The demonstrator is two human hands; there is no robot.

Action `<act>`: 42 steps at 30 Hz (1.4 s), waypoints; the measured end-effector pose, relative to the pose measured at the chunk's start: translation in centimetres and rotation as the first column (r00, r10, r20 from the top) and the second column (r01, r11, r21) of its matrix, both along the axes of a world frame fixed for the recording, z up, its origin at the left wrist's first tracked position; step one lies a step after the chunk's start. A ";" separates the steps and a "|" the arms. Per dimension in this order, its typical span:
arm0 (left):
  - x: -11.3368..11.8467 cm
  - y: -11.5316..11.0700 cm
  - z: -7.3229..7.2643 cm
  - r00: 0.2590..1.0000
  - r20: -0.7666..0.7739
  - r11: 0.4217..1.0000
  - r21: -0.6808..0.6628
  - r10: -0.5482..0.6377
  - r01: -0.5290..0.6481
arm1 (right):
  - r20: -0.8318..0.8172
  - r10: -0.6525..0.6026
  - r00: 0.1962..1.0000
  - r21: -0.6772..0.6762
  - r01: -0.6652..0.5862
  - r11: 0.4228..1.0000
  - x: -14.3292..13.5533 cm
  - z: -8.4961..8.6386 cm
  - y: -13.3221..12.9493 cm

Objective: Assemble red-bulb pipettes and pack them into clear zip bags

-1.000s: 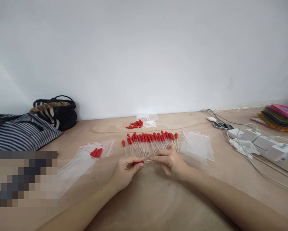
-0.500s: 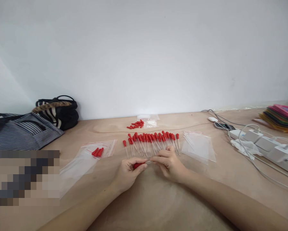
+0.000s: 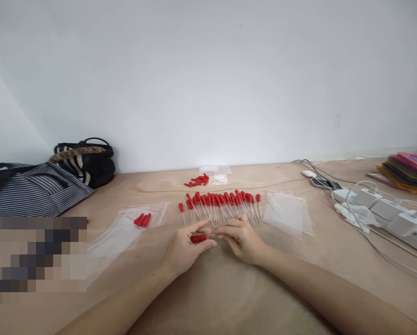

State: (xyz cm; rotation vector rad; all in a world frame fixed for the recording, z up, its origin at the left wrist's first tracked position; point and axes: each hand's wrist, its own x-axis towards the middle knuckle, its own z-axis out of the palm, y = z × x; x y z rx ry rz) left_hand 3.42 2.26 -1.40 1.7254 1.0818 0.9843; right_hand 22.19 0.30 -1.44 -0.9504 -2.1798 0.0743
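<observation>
Between my hands is a dropper point(image 3: 198, 238) with a red rubber bulb and a thin clear tube. The bulb lies in my left hand point(image 3: 185, 249), whose thumb and index finger are a little apart around it. My right hand point(image 3: 243, 239) pinches the clear tube end. Just beyond my hands, a row of droppers with red bulbs point(image 3: 222, 199) lies on the table. Three loose red bulbs point(image 3: 142, 220) rest on clear plastic bags point(image 3: 119, 237) at the left. More red bulbs point(image 3: 197, 180) lie behind the row, beside clear tubes point(image 3: 220, 179).
Right of the row, clear bags point(image 3: 294, 214) hold several thin tubes. Further right are a power strip with white chargers point(image 3: 386, 209), cables and a dark device point(image 3: 325, 184). Colored sheets point(image 3: 408, 170) are stacked at the far right. Striped bags point(image 3: 37, 188) stand at the left.
My left thumb and index finger have parted slightly, so more of the red bulb shows. My right hand has moved slightly left, still pinching the tube.
</observation>
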 end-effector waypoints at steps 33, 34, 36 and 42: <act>-5.1 3.9 2.5 0.824 -0.313 0.762 0.614 0.473 -0.205 | -0.049 -0.778 0.626 -0.230 0.751 0.619 7.4 1.2 3.1; -5.8 4.5 2.6 0.778 -0.346 0.745 0.629 0.525 -0.223 | -0.002 -0.813 0.583 -0.266 0.783 0.562 8.0 1.1 3.3; -7.1 5.4 2.9 0.687 -0.412 0.735 0.624 0.599 -0.266 | 0.087 -0.841 0.534 -0.313 0.816 0.486 8.7 0.9 3.8; -8.8 6.4 3.3 0.485 -0.526 0.690 0.674 0.699 -0.263 | 0.228 -0.817 0.530 -0.355 0.827 0.437 8.2 0.0 4.5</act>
